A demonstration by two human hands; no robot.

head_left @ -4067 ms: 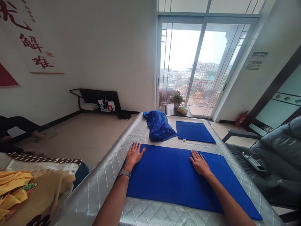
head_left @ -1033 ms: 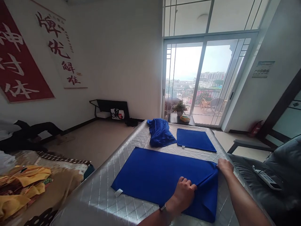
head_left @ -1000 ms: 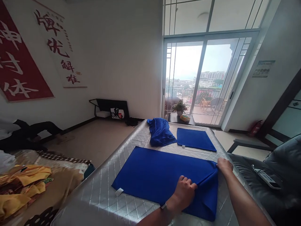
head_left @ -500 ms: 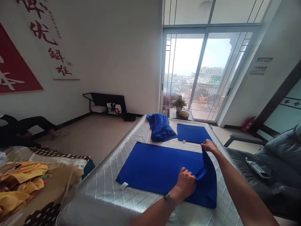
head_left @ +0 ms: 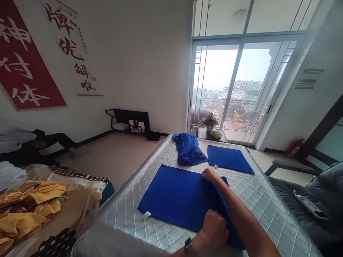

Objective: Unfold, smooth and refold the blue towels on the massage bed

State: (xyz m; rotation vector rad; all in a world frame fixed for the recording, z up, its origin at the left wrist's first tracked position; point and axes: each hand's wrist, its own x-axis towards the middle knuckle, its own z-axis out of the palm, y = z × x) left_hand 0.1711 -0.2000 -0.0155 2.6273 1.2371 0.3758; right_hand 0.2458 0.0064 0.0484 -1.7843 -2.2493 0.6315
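Note:
A rectangular blue cloth (head_left: pixel 177 198) with a white tag lies on the silver quilted mattress (head_left: pixel 128 214). Its right part is lifted and folded over toward the left. My left hand (head_left: pixel 214 228), with a watch at the wrist, is closed on the cloth near its front edge. At the far edge, my right hand (head_left: pixel 210 175) pinches the cloth, and its forearm hides some of the folded part. Behind lie a flat folded blue cloth (head_left: pixel 230 158) and a crumpled blue cloth (head_left: pixel 189 150), both apart from my hands.
To the left is a bed with yellow clothes (head_left: pixel 34 201) and a seated person (head_left: pixel 50 141). A dark sofa (head_left: pixel 289 194) holding a power strip (head_left: pixel 311 205) stands right. Beyond the mattress are a chair with a potted plant (head_left: pixel 210 121) and a sliding glass door (head_left: pixel 214 78).
My right hand has moved left along the far edge, drawing the cloth's right side over. My left hand keeps hold of the near side. The camera view has shifted slightly.

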